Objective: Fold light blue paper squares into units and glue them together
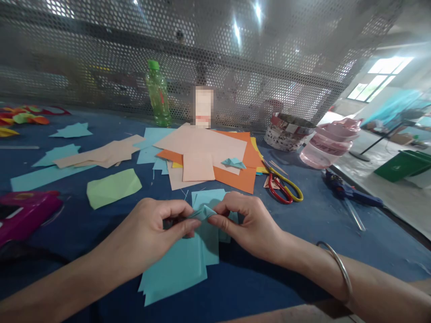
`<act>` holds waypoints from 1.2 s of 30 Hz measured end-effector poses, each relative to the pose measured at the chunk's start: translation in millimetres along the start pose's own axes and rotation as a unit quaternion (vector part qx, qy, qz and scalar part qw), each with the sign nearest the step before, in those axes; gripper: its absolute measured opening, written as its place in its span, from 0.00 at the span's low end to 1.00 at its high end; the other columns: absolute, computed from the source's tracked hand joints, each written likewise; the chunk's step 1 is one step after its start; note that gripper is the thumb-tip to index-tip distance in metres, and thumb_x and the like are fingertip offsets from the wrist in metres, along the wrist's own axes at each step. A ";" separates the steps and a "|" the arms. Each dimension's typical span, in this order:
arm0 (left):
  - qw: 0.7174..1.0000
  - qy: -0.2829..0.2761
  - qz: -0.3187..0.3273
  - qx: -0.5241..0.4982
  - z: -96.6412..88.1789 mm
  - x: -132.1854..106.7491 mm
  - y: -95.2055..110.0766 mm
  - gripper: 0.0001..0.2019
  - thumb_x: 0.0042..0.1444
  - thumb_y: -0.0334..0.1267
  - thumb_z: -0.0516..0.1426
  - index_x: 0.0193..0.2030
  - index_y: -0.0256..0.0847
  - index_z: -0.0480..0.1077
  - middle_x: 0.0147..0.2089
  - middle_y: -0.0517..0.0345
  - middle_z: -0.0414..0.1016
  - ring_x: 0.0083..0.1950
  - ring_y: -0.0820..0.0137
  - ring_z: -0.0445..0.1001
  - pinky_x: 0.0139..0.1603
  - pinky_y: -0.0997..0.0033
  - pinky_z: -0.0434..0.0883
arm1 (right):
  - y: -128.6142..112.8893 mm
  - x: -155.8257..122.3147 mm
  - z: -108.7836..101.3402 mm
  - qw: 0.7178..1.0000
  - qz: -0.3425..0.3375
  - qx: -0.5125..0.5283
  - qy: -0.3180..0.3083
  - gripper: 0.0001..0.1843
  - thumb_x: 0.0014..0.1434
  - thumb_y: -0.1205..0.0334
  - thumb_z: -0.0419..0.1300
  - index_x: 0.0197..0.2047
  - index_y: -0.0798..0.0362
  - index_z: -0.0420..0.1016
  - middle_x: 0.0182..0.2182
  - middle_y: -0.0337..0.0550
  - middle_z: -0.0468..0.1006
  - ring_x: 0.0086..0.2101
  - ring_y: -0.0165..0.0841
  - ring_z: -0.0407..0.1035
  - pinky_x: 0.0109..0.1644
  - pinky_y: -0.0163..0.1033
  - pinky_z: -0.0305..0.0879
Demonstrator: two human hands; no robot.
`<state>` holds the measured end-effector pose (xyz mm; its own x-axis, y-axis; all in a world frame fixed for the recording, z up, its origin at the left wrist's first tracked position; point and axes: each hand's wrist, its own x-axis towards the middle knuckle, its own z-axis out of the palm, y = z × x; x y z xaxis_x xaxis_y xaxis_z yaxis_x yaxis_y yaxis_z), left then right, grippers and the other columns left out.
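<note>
My left hand (158,229) and my right hand (245,222) meet in front of me, their fingertips pinching a small folded piece of teal paper (204,213) from both sides. Under the hands lie loose teal paper sheets (178,269), partly hidden by my fingers and touching my wrists in no place I can see. A metal bangle (336,269) circles my right wrist. A small teal paper fold (234,163) rests on a stack of peach and orange paper (202,148) straight ahead.
Red-and-yellow scissors (283,188) and a blue glue gun (346,190) lie right on the blue table (296,233). A magenta object (27,215) sits left beside a green paper (112,188). A green bottle (157,94), woven basket (288,132), pink pitcher (328,146) and a person (204,107) stand beyond.
</note>
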<state>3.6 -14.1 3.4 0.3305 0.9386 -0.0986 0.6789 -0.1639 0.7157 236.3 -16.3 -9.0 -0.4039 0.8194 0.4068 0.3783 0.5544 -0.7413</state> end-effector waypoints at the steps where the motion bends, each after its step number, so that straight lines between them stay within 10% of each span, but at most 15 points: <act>1: 1.000 0.000 0.001 0.001 0.0 0.1 -0.2 0.20 0.59 0.59 0.58 0.29 0.46 0.79 0.24 0.63 0.77 0.23 0.72 0.64 0.23 0.72 0.58 | -0.3 -0.1 -0.1 1.000 0.001 -0.002 0.000 0.11 0.65 0.65 0.68 0.30 0.54 0.79 0.25 0.33 0.76 0.29 0.25 0.67 0.36 0.33 0.61; 10: 0.998 0.014 0.048 -0.029 2.3 -0.6 0.2 0.18 0.61 0.51 0.57 0.26 0.45 0.76 0.23 0.61 0.80 0.22 0.70 0.73 0.20 0.73 0.61 | -2.0 -0.4 0.1 0.999 0.034 -0.002 -0.010 0.13 0.65 0.61 0.68 0.29 0.53 0.77 0.25 0.34 0.76 0.28 0.26 0.66 0.36 0.34 0.61; 15: 0.997 0.019 0.053 -0.060 1.7 1.5 -9.3 0.12 0.63 0.46 0.57 0.41 0.48 0.82 0.34 0.59 0.87 0.37 0.62 0.85 0.35 0.70 0.78 | 0.8 1.2 -1.1 0.998 0.070 0.007 -0.007 0.14 0.66 0.58 0.65 0.28 0.53 0.75 0.26 0.36 0.76 0.29 0.28 0.67 0.35 0.35 0.61; 25: 0.995 0.060 0.073 -0.033 1.3 0.5 -3.6 0.15 0.61 0.49 0.60 0.50 0.48 0.80 0.38 0.58 0.86 0.37 0.63 0.81 0.36 0.69 0.75 | 3.3 4.0 -3.4 0.995 0.092 0.031 0.018 0.15 0.65 0.57 0.64 0.27 0.53 0.73 0.24 0.35 0.73 0.28 0.27 0.65 0.34 0.34 0.61; 36: 0.999 0.003 0.028 -0.040 -0.3 -3.9 7.1 0.14 0.62 0.51 0.59 0.31 0.48 0.80 0.27 0.64 0.80 0.27 0.70 0.71 0.26 0.73 0.63 | -1.1 -0.9 1.1 0.996 0.075 0.040 -0.041 0.12 0.65 0.58 0.67 0.30 0.52 0.79 0.27 0.36 0.78 0.30 0.27 0.69 0.35 0.33 0.63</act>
<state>6.9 -18.9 9.1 0.3626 0.9305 -0.0525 0.6053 -0.1923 0.7724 235.4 -17.8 -9.2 -0.4163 0.8755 0.2454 0.3729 0.4105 -0.8322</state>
